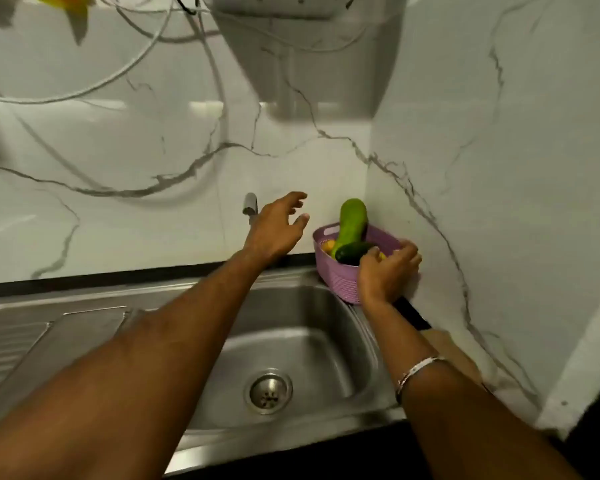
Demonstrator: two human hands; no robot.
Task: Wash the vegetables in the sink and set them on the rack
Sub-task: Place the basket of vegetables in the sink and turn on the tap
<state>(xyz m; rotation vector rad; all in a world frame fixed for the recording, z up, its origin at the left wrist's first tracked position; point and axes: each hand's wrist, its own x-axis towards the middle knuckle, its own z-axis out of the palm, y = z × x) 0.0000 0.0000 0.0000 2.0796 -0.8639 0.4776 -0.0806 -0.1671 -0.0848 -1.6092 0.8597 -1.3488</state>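
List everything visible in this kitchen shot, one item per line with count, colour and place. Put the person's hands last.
sink: one, steel, centre, basin dry-looking with a round drain
draining board: one, steel, left of the basin
tap: one, chrome, on the wall behind the sink, partly hidden by the left hand
basket: one, purple, at the sink's far right corner against the wall
light green gourd: one, standing up out of the basket
dark green cucumber: one, lying across the basket
yellow items: count unclear, in the basket
cables: several, white, looping on the marble wall
bracelet: one, silver, right wrist
left hand: open, reaching toward the tap
right hand: at the basket, fingers curled at the cucumber's end
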